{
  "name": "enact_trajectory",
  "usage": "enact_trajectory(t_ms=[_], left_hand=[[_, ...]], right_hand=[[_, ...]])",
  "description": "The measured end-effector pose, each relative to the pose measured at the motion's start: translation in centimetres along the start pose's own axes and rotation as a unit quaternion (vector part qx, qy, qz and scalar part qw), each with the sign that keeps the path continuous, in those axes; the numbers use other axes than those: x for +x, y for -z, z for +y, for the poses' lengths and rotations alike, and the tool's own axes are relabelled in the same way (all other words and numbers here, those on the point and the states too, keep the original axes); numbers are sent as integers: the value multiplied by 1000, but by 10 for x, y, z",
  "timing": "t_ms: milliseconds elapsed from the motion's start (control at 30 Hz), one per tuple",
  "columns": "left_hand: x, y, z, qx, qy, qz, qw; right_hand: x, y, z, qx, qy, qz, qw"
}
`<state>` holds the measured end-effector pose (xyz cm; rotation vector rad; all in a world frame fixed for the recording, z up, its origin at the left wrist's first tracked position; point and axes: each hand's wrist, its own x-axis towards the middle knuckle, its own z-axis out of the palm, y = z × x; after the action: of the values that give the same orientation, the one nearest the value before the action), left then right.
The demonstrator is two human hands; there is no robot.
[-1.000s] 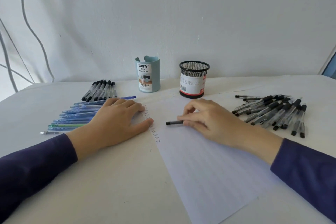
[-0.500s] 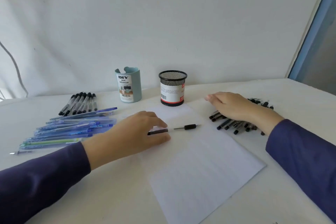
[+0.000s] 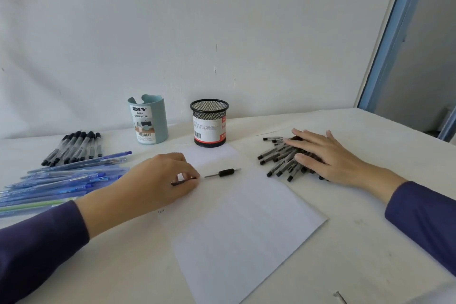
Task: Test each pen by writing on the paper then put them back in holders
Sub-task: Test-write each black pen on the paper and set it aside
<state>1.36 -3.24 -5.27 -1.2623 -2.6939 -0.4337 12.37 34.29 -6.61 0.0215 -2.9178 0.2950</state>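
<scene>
**A:** Head view. Logged left hand [image 3: 153,180] resting at the left edge of white lined sheet of paper [image 3: 246,229], fingers curled, thumb and fingertips pinching short black stick-like piece [image 3: 183,182].

**B:** Pen end or cap?

**A:** Could not tell. Found slim pen with black rubber grip and metal tip [image 3: 223,173] lying flat on the sheet just right of that piece, in line with it, tip pointing right. Could not tell whether joined.

**B:** Right hand?

**A:** Marked right hand [image 3: 325,158] palm down, fingers straight and spread, pressed flat on loose pile of black-capped clear pens [image 3: 278,163] right of the sheet.

**B:** Holders?

**A:** Tagged pale blue plastic cylinder desk organizer [image 3: 148,121] and black wire-mesh cup with white-and-red label [image 3: 209,123], both upright behind the sheet, side by side, apart, close to the white wall.

**B:** Rest?

**A:** Noted neat row of black-capped pens [image 3: 74,148] at far left and heap of blue plastic pens [image 3: 61,180] in front of it, beside the left wrist. Spotted small handwritten word [image 3: 161,211] at the sheet's left edge, below the left hand. Logged dark purple sleeves [image 3: 37,254] on both arms, everything on white tabletop [image 3: 345,254].
</scene>
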Motion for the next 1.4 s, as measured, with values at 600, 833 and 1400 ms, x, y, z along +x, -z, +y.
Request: enact_trajectory(t_ms=[600, 833, 1400], left_hand=[[-3, 1, -7, -7, -17, 30, 999], [-3, 17, -18, 4, 3, 74, 997], [-8, 89, -109, -6, 244, 173, 954]], right_hand=[[84, -3, -60, 61, -60, -3, 996], [143, 12, -33, -36, -154, -32, 987], [145, 3, -98, 117, 18, 287, 950]])
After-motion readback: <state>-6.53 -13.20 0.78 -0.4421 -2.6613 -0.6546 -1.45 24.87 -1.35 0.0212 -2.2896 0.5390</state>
